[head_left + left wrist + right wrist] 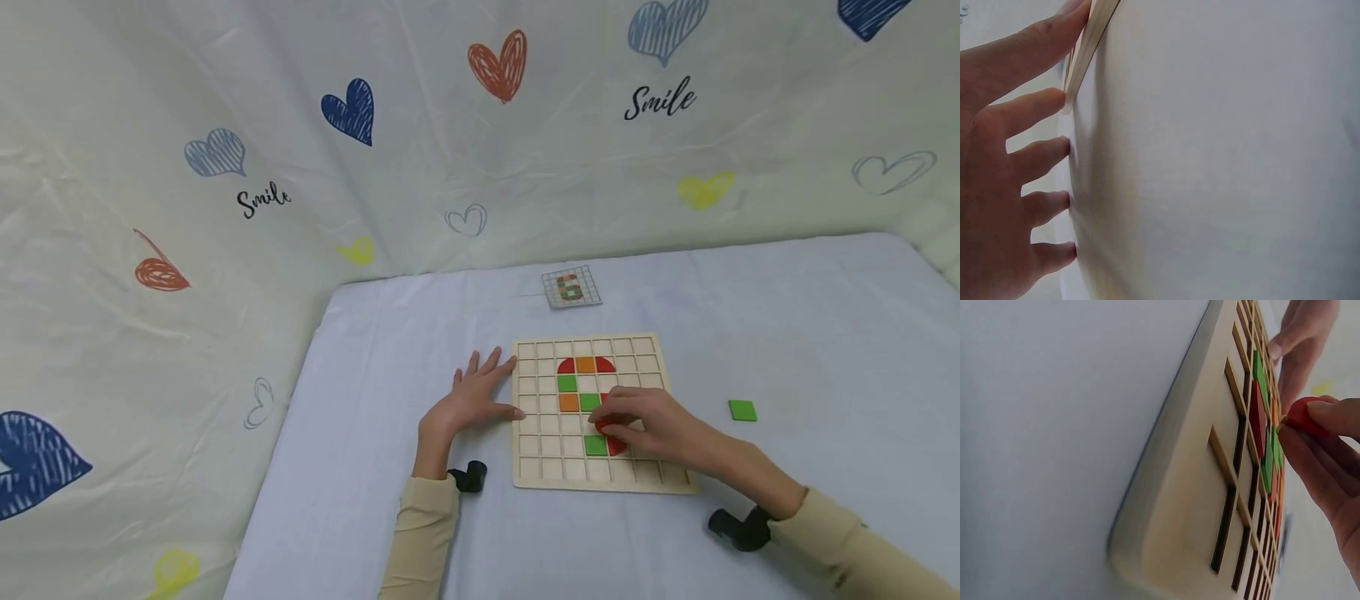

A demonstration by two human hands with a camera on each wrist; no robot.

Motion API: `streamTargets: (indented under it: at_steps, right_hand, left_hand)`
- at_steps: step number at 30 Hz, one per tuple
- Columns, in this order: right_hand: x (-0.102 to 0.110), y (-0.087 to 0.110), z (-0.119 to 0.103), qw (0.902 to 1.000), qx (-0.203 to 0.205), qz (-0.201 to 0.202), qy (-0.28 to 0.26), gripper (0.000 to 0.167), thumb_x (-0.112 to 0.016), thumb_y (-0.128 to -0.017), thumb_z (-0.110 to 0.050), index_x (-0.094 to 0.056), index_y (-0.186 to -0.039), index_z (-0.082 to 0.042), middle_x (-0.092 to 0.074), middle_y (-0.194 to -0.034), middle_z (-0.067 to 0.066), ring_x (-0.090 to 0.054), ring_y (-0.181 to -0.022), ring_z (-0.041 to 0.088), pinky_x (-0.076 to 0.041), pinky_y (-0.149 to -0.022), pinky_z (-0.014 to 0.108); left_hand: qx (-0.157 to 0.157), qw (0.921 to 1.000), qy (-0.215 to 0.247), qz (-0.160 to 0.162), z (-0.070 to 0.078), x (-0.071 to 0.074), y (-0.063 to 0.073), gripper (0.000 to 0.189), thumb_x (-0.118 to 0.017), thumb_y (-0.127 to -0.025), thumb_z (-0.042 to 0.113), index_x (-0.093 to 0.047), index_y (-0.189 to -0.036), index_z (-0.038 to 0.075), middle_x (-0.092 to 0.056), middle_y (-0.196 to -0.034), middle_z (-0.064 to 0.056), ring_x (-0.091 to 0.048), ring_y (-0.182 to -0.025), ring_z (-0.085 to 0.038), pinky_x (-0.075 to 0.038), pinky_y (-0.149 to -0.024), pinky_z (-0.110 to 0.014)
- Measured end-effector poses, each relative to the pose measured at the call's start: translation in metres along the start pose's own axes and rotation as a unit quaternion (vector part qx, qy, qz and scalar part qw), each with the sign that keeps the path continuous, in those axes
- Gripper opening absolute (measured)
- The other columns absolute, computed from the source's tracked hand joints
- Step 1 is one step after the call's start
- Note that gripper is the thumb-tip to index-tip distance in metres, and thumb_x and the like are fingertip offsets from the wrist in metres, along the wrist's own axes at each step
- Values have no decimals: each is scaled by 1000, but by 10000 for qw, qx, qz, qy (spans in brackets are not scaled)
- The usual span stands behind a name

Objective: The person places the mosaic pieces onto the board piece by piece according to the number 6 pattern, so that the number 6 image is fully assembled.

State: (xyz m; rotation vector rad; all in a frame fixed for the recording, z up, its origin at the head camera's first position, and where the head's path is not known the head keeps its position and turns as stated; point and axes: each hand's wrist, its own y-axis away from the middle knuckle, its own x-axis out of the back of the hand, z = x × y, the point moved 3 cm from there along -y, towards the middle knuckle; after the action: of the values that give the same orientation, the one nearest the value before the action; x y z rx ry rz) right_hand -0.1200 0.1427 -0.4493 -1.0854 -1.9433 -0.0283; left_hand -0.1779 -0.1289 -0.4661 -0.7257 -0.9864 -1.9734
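A wooden grid board (543,472) lies on the table with red, orange and green tiles set in some of its squares. My left hand (468,400) has its fingers spread, with thumb and index finger touching the board's left edge. Over the board's lower middle, my right hand (648,421) pinches a red tile (1304,417) with a rounded side between thumb and fingers. Just below it a green tile (596,446) and another red tile (617,447) sit side by side in the grid. The right hand partly hides the tiles around it.
A small pattern card (572,287) with a coloured grid lies behind the board. One loose green tile (742,410) is on the white cloth (825,358) to the right. A hanging sheet (420,192) with printed hearts stands at the table's back and left.
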Motion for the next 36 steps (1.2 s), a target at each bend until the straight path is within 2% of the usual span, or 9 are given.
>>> streamTargets:
  at_steps: [7, 13, 21, 27, 31, 36]
  right_hand:
    - [-9, -12, -5, 9988, -26, -444, -185, 18, -81, -85, -1, -79, -101, -11, -77, -95, -5, -68, -83, 6, -60, -74, 25]
    - [-17, -20, -5, 9966, -221, -767, -198, 15, -79, -88, -3, -79, -102, -10, -78, -95, -5, -68, -83, 6, -60, -78, 27]
    - [-30, -29, -6, 9912, -191, -1286, -234, 16, -76, -89, 0, -79, -102, -10, -76, -95, -4, -65, -86, 8, -59, -80, 28]
    - [-35, -26, -6, 9921, -150, -1241, 63, 15, -79, -88, -4, -80, -101, -12, -72, -98, -5, -64, -90, 10, -57, -81, 29]
    - [-36, -22, -8, 9906, -393, -1294, 204, 16, -81, -88, -12, -79, -104, -14, -69, -102, -6, -61, -94, 11, -58, -83, 29]
    - [-37, -19, -11, 9882, -628, -1359, 338, 18, -79, -89, -11, -78, -107, -13, -65, -104, -5, -60, -94, 11, -59, -83, 29]
  left_hand:
    - [10, 10000, 2, 12, 1, 1, 0, 90, -78, -90, 42, -30, -164, 26, -10, -174, -1, 7, -160, -35, 1, -128, -60]
    - [46, 10000, -12, 15, 0, 1, -1, 90, -79, -90, 43, -30, -164, 27, -9, -174, -1, 7, -161, -34, 1, -128, -60]
    - [90, 9999, -46, -21, -2, 0, -2, 90, -78, -90, 45, -29, -164, 28, -9, -174, 0, 8, -161, -33, 1, -128, -59]
    - [84, 9999, -88, -29, -1, 0, -2, 91, -78, -90, 45, -29, -164, 27, -8, -174, -1, 8, -161, -34, 0, -128, -59]
    - [47, 10000, -71, -20, 0, 1, -1, 90, -78, -91, 44, -29, -164, 26, -9, -174, -2, 7, -160, -35, 0, -127, -61]
    - [22, 9999, -95, -39, 0, 2, 0, 90, -77, -91, 44, -28, -164, 26, -8, -174, -2, 7, -160, -35, 0, -127, -61]
